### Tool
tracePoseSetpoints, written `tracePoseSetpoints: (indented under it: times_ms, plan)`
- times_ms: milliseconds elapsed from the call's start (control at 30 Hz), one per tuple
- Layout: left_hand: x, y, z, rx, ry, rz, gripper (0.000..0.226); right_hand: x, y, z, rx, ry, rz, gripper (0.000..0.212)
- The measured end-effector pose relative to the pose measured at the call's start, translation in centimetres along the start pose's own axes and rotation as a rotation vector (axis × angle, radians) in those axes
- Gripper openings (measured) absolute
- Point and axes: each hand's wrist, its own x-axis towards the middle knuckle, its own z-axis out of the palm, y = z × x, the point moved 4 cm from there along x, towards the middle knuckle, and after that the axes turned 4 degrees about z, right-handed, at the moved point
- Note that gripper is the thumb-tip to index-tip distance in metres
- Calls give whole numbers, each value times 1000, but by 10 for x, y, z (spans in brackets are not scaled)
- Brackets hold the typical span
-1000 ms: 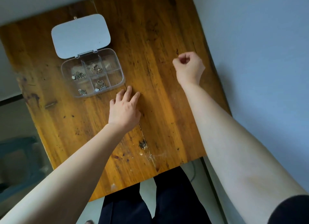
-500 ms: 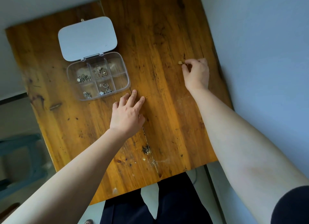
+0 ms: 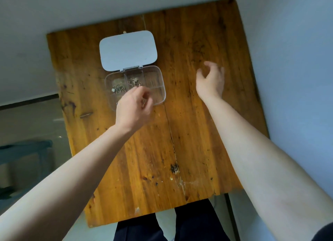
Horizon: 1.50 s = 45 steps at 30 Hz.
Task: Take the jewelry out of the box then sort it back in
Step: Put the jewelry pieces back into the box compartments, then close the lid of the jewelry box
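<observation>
A clear compartment box lies on the wooden table, with its white lid folded open behind it. Small metal jewelry sits in the back left compartment, and more jewelry in the back middle one. My left hand hovers over the box's front compartments and hides them. Its fingers are curled together, and a small metal glint shows among them. The hand is blurred, so a grip is unclear. My right hand is to the right of the box, above the table, fingers apart and holding nothing.
Pale walls border the table at the far edge and on the right. The person's dark trousers show below the near edge. A lower floor area with a dark teal object lies to the left.
My left hand has lifted off the table and moved up over the box's front compartments. My right hand pinched a small piece 0.5 s ago and now has its fingers spread.
</observation>
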Motion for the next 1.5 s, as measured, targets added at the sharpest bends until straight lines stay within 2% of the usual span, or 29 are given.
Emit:
tracePoseSetpoints:
  times_ms: [67,233,300,367,433,533,633,767,933,1100,1200,1367,1500]
  plan:
    - [17,-25,-20,-67,109,-144,22,-4,-26,20,109,-110,-19,37]
    - [61,-99,-49,-371,358,-714,46,-11,-73,67,219,-339,6,52]
    - [75,-120,-51,-481,349,-851,53,-10,-84,80,228,-386,28,56]
    - [85,-130,-49,-587,279,-897,58,-7,-91,88,242,-422,71,61]
    - [90,-132,-50,-669,245,-899,59,-5,-97,91,263,-436,90,67]
    - [87,-125,-60,-681,278,-831,54,-3,-103,84,299,-354,54,65]
    - [79,-112,-72,-615,316,-673,37,-3,-108,72,290,-288,-61,46]
    - [73,-110,-82,-592,317,-600,38,-6,-112,61,269,-253,-135,32]
    - [76,-108,-90,-379,311,-450,17,-7,-112,56,126,-146,-208,9]
    - [61,-105,-88,-144,266,-219,21,-25,-96,56,-37,-102,-306,16]
    - [42,-104,-79,-56,212,-150,29,-34,-83,57,-73,-128,-325,26]
    - [13,-108,-58,64,20,-163,38,-52,-63,67,-89,-263,-339,35]
    - [0,-102,-40,31,-85,-227,49,-63,-51,78,-94,-275,-295,42]
